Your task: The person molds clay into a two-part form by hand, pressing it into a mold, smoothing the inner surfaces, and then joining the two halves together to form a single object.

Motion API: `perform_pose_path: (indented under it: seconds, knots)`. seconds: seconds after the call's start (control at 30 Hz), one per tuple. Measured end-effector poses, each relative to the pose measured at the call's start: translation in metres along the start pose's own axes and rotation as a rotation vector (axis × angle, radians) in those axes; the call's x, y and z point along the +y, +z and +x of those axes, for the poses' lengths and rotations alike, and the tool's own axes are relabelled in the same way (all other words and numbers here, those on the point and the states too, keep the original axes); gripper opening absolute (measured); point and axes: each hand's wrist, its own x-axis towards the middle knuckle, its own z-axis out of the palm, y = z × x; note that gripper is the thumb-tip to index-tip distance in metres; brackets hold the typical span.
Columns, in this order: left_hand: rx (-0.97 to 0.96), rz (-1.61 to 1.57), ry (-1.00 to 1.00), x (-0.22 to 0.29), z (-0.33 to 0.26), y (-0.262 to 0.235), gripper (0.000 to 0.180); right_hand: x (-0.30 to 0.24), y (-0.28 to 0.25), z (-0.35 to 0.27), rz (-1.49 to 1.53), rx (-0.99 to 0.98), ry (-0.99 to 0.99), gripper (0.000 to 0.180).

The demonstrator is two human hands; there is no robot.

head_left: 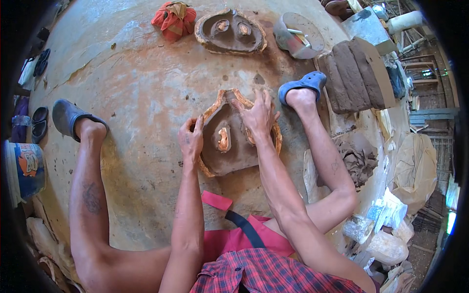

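Note:
On the floor between my legs lies a face-shaped mould (207,169) with a rough orange-brown rim. Grey-brown clay (233,160) lines its inside, around raised orange eye-like parts. At the mould's left edge, my left hand (192,139) grips the rim between thumb and fingers. My right hand (258,117) reaches over the upper right part, fingers stretched out and touching the clay near the rim. The forearm and hand hide much of the mould's right side. A small pink block (217,200) lies just below the mould.
Beyond sit a second clay-lined mould (239,43), a red cloth bundle (174,22) and a round basin (288,43) holding tools. Thick clay slabs (352,75) are stacked at right, above a dark crumpled heap (360,156). A bucket (29,171) stands at far left.

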Motion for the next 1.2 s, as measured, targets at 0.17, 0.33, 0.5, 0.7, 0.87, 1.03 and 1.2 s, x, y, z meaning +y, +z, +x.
perform_pose_path:
  seconds: [0.17, 0.33, 0.5, 0.7, 0.87, 1.03, 1.2]
  knots:
    - [0.003, 0.083, -0.01, 0.002, -0.004, -0.003, 0.036, -0.001, 0.015, -0.038, -0.13, -0.036, -0.413, 0.068]
    - [-0.006, 0.067, -0.013, 0.006, -0.008, -0.001, 0.034, -0.004, 0.023, -0.039, -0.155, -0.118, -0.475, 0.066]
    - [0.03, 0.084, 0.027, 0.003, -0.006, -0.005, 0.035, -0.007, 0.023, -0.031, -0.256, -0.092, -0.556, 0.072]
    - [-0.001, 0.083, -0.003, 0.005, -0.006, -0.003, 0.037, -0.003, 0.022, -0.023, -0.246, -0.082, -0.557, 0.082]
    - [0.009, 0.054, -0.01, 0.0, -0.006, -0.006, 0.038, -0.018, 0.005, -0.014, -0.278, -0.145, -0.555, 0.091]
    - [0.0, 0.029, -0.011, 0.003, -0.006, -0.003, 0.038, -0.024, 0.004, -0.006, -0.292, -0.167, -0.509, 0.096]
    - [-0.01, 0.032, -0.009, 0.001, -0.008, -0.005, 0.039, -0.03, 0.002, 0.002, -0.305, -0.183, -0.525, 0.098]
